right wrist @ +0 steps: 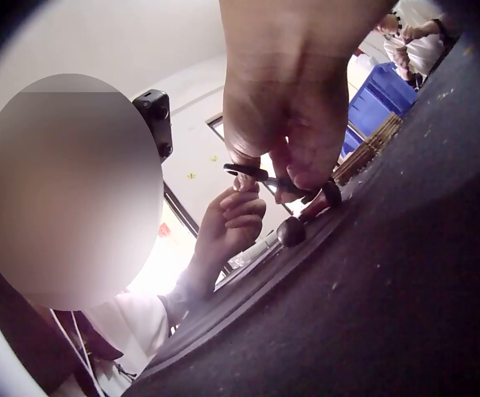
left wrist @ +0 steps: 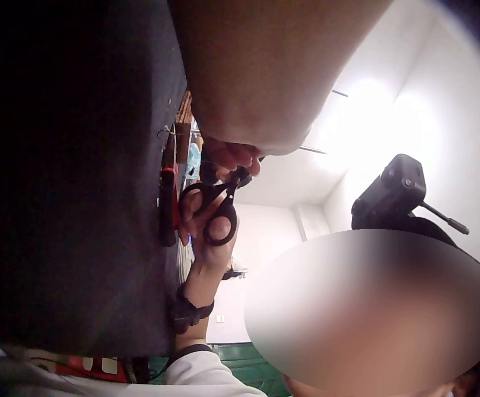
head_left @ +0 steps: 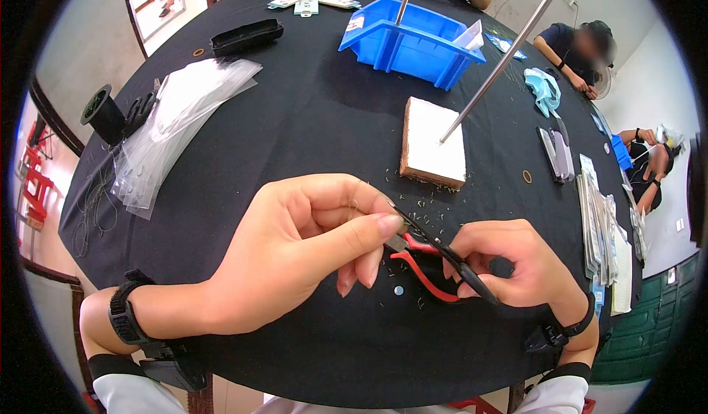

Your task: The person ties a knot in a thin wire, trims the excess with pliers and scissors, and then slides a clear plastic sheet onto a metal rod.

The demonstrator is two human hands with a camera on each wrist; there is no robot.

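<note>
My left hand (head_left: 287, 248) pinches a fine thread (head_left: 353, 206) between thumb and index finger, with a small loop of it showing above the thumb. My right hand (head_left: 512, 255) has its fingers in the loops of black scissors (head_left: 441, 247). The scissor blades point up and left, their tips right at the left fingertips. Both black finger loops (left wrist: 221, 231) appear in the left wrist view. Under the scissors, red-handled pliers (head_left: 422, 275) lie on the black cloth, the jaws partly hidden by the left hand. Tiny clippings are scattered around them.
Beyond the hands stands a white-topped block (head_left: 431, 137) with a metal rod (head_left: 509, 49). A blue bin (head_left: 402, 45) is behind it. Clear plastic sleeves (head_left: 181, 111) and a black spool (head_left: 103, 115) lie left; a stapler (head_left: 557, 152) and packets (head_left: 596, 226) right. Other people sit around the table.
</note>
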